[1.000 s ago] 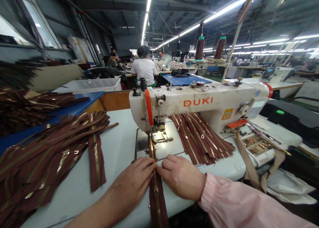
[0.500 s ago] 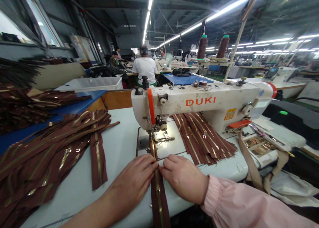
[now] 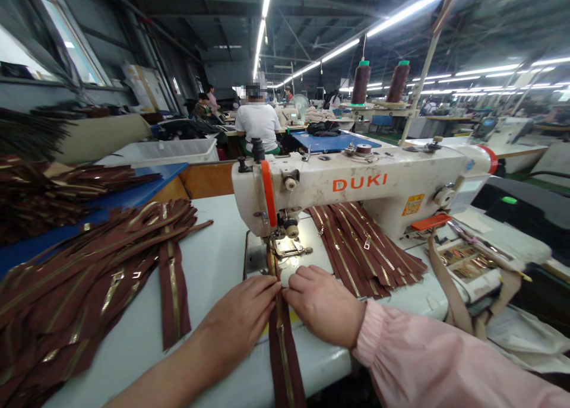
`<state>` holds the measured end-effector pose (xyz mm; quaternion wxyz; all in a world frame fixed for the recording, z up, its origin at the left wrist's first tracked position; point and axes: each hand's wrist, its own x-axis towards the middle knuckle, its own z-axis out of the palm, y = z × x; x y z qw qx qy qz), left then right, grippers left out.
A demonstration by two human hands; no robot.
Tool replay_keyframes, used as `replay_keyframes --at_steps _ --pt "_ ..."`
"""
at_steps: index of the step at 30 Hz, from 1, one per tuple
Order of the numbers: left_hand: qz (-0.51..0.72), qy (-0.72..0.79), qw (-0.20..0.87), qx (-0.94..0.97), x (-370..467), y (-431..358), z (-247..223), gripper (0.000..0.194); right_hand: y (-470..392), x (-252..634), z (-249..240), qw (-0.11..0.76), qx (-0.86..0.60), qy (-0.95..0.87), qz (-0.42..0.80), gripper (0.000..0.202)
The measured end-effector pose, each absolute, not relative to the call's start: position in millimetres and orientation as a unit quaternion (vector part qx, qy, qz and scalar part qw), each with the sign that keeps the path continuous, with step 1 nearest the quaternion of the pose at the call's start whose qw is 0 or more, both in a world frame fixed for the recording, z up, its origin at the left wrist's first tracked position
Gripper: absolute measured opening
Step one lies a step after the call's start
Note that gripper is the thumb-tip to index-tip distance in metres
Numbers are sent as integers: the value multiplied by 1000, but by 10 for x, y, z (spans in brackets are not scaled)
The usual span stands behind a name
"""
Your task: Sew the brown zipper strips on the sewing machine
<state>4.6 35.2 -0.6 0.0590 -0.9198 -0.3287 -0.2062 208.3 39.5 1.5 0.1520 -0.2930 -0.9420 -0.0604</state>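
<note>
A brown zipper (image 3: 282, 351) with gold teeth runs from the presser foot of the sewing machine (image 3: 312, 179) down over the table's front edge. My left hand (image 3: 243, 313) is closed on its left edge just before the metal needle plate. From the other side my right hand (image 3: 325, 307), in a pink sleeve, pinches the right edge with bent fingers. The fingertips of both hands nearly meet over the zipper. Beside the right fingertips shows a pale rounded patch (image 3: 288, 275) that I cannot make out. The zipper's far end is hidden under the machine head.
Brown zippers (image 3: 102, 277) lie heaped at the left, and another fan of zippers (image 3: 365, 250) spreads beneath the machine arm. A divided tray (image 3: 467, 259) of small metal parts stands at right, with a beige strap (image 3: 449, 283) hanging nearby. A person in white (image 3: 258, 123) sits ahead.
Both hands have moved slightly up toward the needle along with the zipper. The pale patch and some yellow now show near the fingers. The heaps have stayed put.
</note>
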Motion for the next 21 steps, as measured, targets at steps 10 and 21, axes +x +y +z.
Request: replay_keyframes --at_steps 10,21 --pt "-190 -365 82 -908 8 610 -32 35 730 1958 4 168 -320 -931 -52 10" --pt "-222 -377 102 -894 -33 664 -119 40 808 1889 -20 190 -372 -908 -34 13"
